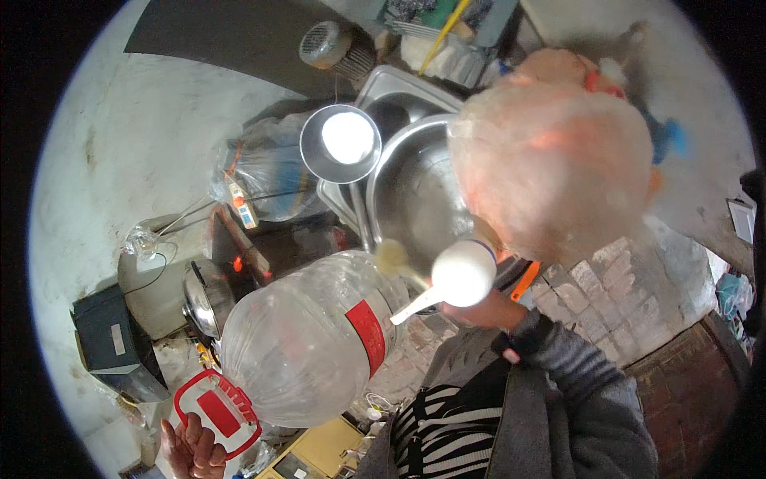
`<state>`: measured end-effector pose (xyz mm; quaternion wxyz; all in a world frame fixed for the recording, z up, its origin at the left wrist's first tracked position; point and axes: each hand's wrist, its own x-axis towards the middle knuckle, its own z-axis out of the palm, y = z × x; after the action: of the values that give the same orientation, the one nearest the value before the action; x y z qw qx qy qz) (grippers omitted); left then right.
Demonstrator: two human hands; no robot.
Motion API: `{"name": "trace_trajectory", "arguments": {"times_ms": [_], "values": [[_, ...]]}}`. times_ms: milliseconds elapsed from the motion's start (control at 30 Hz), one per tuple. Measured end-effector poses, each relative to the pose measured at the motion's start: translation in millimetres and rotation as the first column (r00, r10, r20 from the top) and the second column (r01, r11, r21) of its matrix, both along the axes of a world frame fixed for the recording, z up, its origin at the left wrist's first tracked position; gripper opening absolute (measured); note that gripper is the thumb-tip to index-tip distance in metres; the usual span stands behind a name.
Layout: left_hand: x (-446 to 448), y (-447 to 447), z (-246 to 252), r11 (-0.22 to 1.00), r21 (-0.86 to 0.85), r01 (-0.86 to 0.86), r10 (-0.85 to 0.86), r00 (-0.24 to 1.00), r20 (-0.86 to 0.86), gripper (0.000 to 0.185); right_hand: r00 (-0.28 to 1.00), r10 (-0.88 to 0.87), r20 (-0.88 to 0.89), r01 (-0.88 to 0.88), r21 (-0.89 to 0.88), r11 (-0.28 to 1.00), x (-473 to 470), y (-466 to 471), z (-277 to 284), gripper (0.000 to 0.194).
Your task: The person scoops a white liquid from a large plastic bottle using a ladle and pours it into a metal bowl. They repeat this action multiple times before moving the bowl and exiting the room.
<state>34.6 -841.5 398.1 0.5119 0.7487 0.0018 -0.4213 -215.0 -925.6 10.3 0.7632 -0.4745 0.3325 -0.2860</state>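
At the lower left, my left hand (194, 449) has its fingers curled around the red handle (218, 413) of a large clear plastic jug (299, 341). The jug is tilted and bears a red label. Its far end lies close to a wide metal basin (419, 185). My right hand (494, 314), with a grey sleeve behind it, is at the basin's near side. A white ladle (464, 272) covers much of that hand, so its grip is hidden. Above it, a big pinkish translucent plastic bag (550, 167) blurs across the basin's right side.
A metal ladle (341, 143) overlaps the basin's left edge. Beyond stand a metal sink (407, 84) and an electric motor (335, 48). To the left are a lidded pot (206, 299) and a black box (119, 344). A brick floor (598, 281) lies at right.
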Motion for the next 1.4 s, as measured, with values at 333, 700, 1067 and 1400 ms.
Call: {"name": "trace_trajectory", "arguments": {"times_ms": [333, 700, 1067, 1400], "values": [[-1.7, 4.3, 3.3, 0.999, -0.024, -0.038, 0.038, 0.999, 0.026, 0.056, 0.998, 0.057, 0.000, -0.057, 0.048, 0.997, 6.3, 18.6, -48.6, 0.043], [-8.3, 8.6, 4.8, 0.999, -0.027, -0.029, 0.030, 0.999, 0.014, 0.049, 0.978, 0.144, 0.151, -0.153, 0.051, 0.987, -28.6, 10.4, -45.0, 0.043], [-0.3, -4.9, 9.0, 0.892, -0.160, 0.424, -0.450, 0.866, -0.218, 0.048, 0.985, 0.174, 0.005, -0.173, -0.092, 0.981, -17.8, -5.2, -36.3, 0.047], [-20.4, -3.2, -2.9, 1.000, -0.008, -0.022, 0.022, 0.998, 0.050, 0.048, 0.778, -0.431, -0.456, 0.106, -0.582, 0.806, -23.2, -17.7, -119.9, 0.042]]}}
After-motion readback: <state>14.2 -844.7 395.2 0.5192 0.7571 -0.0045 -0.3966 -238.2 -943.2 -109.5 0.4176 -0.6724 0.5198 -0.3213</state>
